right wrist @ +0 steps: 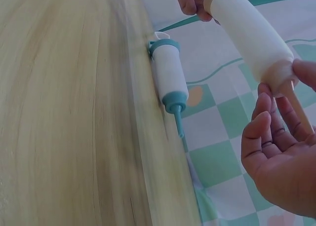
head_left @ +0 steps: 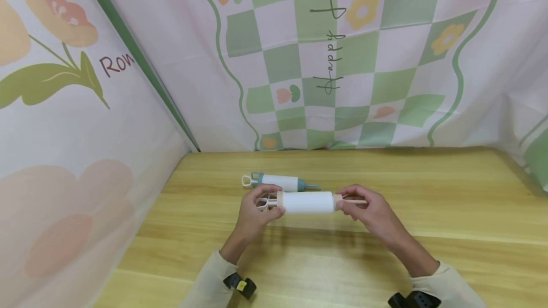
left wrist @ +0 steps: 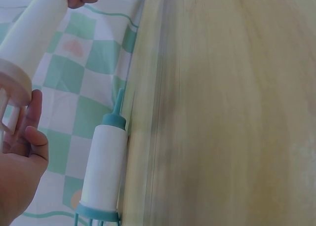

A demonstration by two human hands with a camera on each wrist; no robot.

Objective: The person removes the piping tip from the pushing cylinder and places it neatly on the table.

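Observation:
Held level above the table is a large beige-and-white syringe (head_left: 308,202), its thin nozzle toward the right and its white plunger handle toward the left. My left hand (head_left: 251,213) grips it at the beige collar by the handle, thumb on the near side and fingers on the far side. At the other end my right hand (head_left: 373,210) pinches the beige nozzle cap (right wrist: 277,75) between thumb and fingers. Just behind, a similar teal-and-white syringe (head_left: 280,183) lies on the table, its nozzle also pointing right.
The wooden table (head_left: 325,260) runs back to a hanging cloth (head_left: 274,65) with green checks and flowers. Another printed cloth (head_left: 85,141) hangs along the left side. A black wrist camera (head_left: 239,285) is strapped on the left sleeve, another (head_left: 414,300) on the right.

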